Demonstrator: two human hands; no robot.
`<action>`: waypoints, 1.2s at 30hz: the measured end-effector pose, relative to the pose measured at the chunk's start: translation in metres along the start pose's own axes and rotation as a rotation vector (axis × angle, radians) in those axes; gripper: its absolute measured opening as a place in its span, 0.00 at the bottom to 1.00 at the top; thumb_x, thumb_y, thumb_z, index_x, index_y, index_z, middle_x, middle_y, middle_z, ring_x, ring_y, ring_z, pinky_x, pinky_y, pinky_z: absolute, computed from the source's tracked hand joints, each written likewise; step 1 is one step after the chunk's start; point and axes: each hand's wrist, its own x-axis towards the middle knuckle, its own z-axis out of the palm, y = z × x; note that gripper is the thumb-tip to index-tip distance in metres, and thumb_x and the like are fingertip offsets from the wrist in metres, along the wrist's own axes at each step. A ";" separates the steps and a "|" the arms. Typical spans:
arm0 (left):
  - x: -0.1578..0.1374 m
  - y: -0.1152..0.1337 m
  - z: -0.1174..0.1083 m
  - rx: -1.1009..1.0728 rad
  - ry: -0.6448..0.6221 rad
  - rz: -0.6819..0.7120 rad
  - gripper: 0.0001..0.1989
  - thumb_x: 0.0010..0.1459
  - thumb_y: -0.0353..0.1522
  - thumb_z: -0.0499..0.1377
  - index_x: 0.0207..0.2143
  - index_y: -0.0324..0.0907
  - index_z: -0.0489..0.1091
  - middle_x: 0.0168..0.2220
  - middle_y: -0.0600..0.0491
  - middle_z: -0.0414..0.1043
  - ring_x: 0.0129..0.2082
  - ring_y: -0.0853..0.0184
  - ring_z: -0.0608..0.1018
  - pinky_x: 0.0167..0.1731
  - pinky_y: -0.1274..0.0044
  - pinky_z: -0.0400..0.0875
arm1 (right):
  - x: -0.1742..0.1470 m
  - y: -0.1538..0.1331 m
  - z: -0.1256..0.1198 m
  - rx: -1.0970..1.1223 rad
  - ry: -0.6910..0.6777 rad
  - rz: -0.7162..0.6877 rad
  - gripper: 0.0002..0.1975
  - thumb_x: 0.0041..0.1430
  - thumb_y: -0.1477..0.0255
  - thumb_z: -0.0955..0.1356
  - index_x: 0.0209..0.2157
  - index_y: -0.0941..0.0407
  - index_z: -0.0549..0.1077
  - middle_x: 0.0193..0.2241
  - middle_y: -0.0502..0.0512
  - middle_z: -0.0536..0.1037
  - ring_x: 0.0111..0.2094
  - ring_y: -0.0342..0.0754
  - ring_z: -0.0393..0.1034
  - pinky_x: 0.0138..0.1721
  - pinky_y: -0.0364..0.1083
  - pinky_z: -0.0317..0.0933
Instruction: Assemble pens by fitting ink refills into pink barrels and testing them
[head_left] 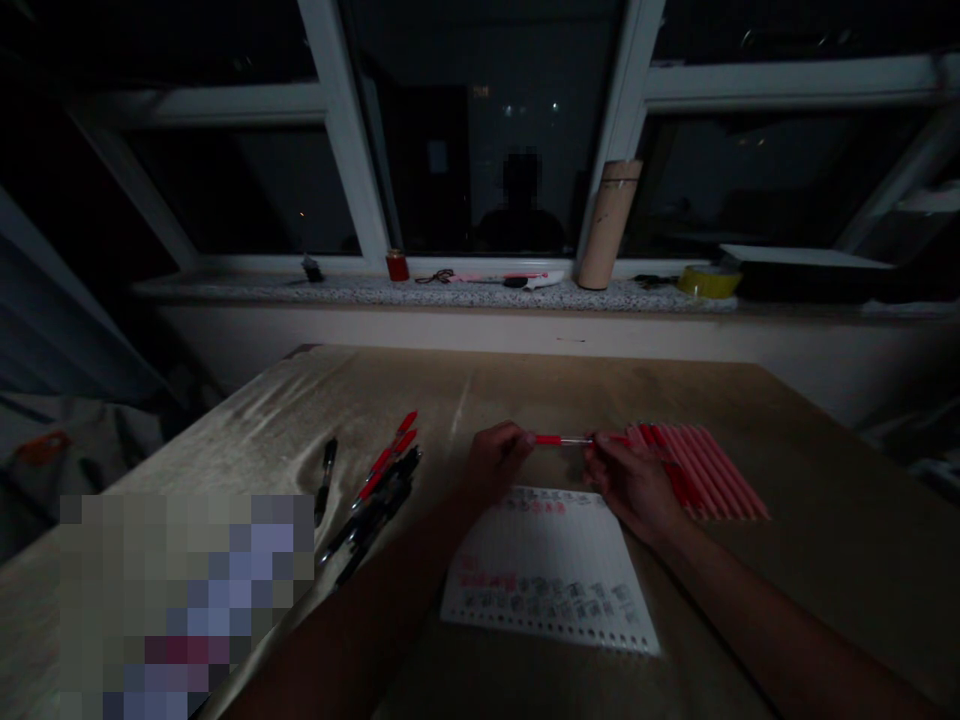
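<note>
A red pen [564,440] is held level between both hands above a brown table [825,520]. My left hand [496,462] pinches its left end, and my right hand [628,482] grips its right end. Under the hands lies a white loose-leaf sheet [551,585] with red and black scribbles. Right of my right hand sits a row of several red pens [709,470], laid side by side. To the left lies a loose pile of red and black pens [379,495], with one black pen [325,480] apart from it.
The room is dim. A stone window sill [450,292] behind the table carries a cardboard tube [609,225], a red cup [397,266], scissors [435,276] and a yellow tape roll [709,281]. A blurred patch covers the table's near left corner.
</note>
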 end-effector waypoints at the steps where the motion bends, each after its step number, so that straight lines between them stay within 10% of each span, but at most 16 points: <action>1: 0.000 0.000 0.000 -0.050 0.023 -0.047 0.20 0.57 0.44 0.50 0.21 0.38 0.63 0.19 0.58 0.56 0.21 0.74 0.61 0.23 0.80 0.54 | -0.001 0.001 0.000 -0.046 -0.012 -0.005 0.07 0.45 0.70 0.74 0.28 0.57 0.75 0.20 0.49 0.75 0.18 0.39 0.62 0.21 0.40 0.61; 9: 0.004 0.003 -0.001 -0.211 0.147 -0.231 0.19 0.53 0.42 0.54 0.18 0.39 0.60 0.15 0.60 0.53 0.18 0.75 0.58 0.19 0.81 0.53 | -0.004 0.008 -0.002 -0.561 -0.123 -0.057 0.10 0.43 0.67 0.74 0.26 0.58 0.77 0.17 0.49 0.74 0.17 0.38 0.60 0.18 0.38 0.51; 23: 0.005 0.005 0.007 -0.145 0.051 -0.218 0.19 0.54 0.44 0.53 0.19 0.39 0.63 0.15 0.60 0.54 0.18 0.75 0.58 0.18 0.81 0.52 | -0.005 0.015 0.001 -0.769 -0.232 -0.140 0.05 0.47 0.69 0.71 0.26 0.56 0.77 0.18 0.50 0.76 0.18 0.41 0.66 0.20 0.40 0.59; 36: -0.001 -0.007 0.009 0.064 -0.124 0.022 0.22 0.61 0.44 0.45 0.24 0.38 0.65 0.22 0.55 0.63 0.24 0.72 0.66 0.27 0.79 0.59 | 0.019 -0.075 -0.033 -0.998 0.125 -0.117 0.06 0.40 0.70 0.73 0.19 0.59 0.76 0.13 0.51 0.72 0.13 0.39 0.61 0.14 0.39 0.53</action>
